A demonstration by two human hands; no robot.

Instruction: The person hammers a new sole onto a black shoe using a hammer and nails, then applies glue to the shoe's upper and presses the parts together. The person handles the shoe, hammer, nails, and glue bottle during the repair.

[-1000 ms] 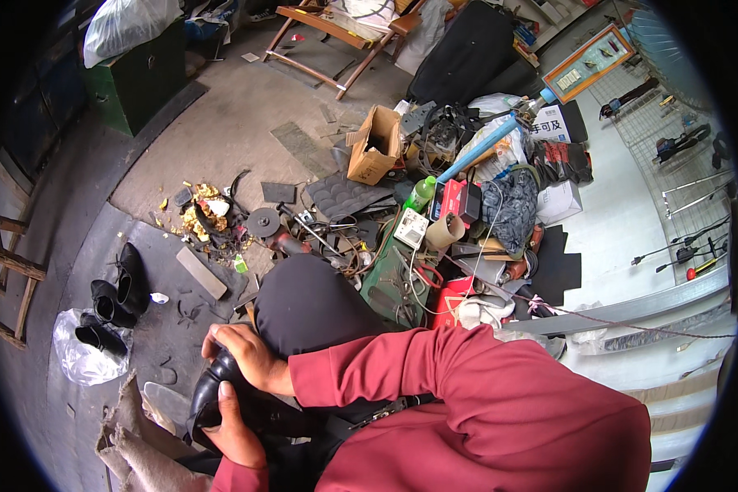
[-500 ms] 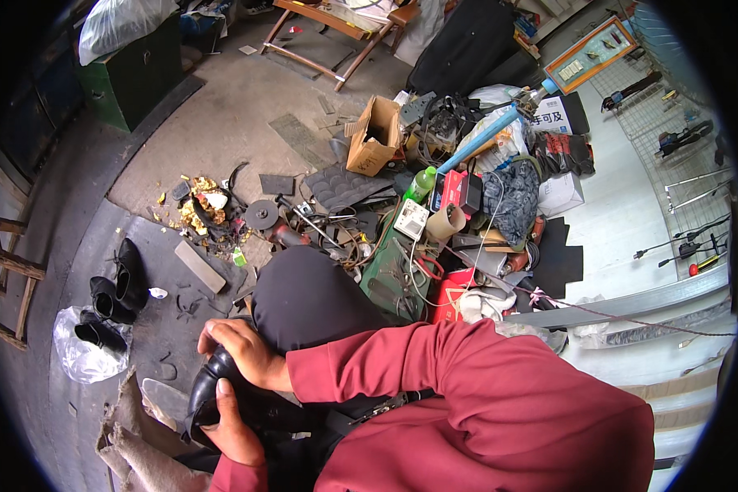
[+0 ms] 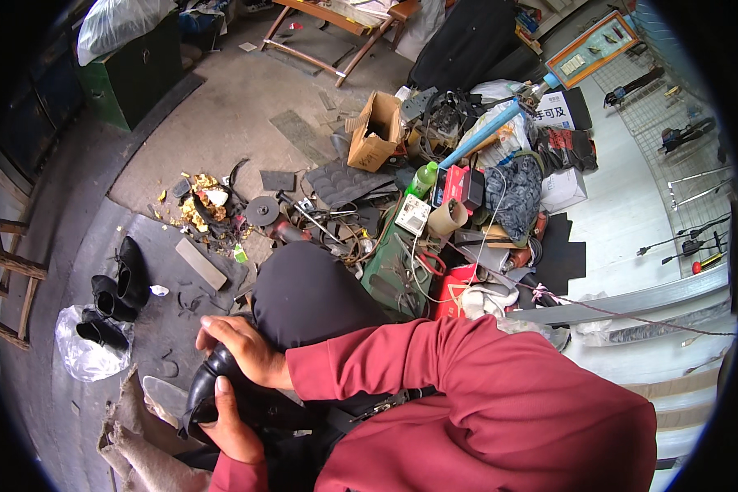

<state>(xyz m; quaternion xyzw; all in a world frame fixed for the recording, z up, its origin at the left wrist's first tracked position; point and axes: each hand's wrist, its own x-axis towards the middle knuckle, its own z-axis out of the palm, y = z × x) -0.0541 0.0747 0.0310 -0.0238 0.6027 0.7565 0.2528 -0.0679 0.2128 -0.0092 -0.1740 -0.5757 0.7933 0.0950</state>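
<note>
A black leather shoe (image 3: pixel 198 394) lies across my lap, tilted, at the lower left. My right hand (image 3: pixel 244 351) curls over its upper side, fingers wrapped round the leather. From below, my left hand (image 3: pixel 234 428) grips the shoe's near end, with the thumb pressed up against its side. Both sleeves are dark red. Part of the shoe is hidden by my hands and blends with my dark trousers (image 3: pixel 307 287). Beside it hangs a rough beige cloth (image 3: pixel 143 459).
Several black shoes (image 3: pixel 131 275) stand on the left floor, near a clear plastic bag (image 3: pixel 82 361). Ahead lie a grey strip (image 3: pixel 201 264), a grinding disc (image 3: pixel 261 211) and a cardboard box (image 3: pixel 375 135). Tools, a green bottle (image 3: pixel 422 179) and a red box (image 3: pixel 451 293) crowd the right.
Both hands keep their grip on the shoe, which has tilted and shifted very slightly. The surroundings appear displaced a little by a small head movement.
</note>
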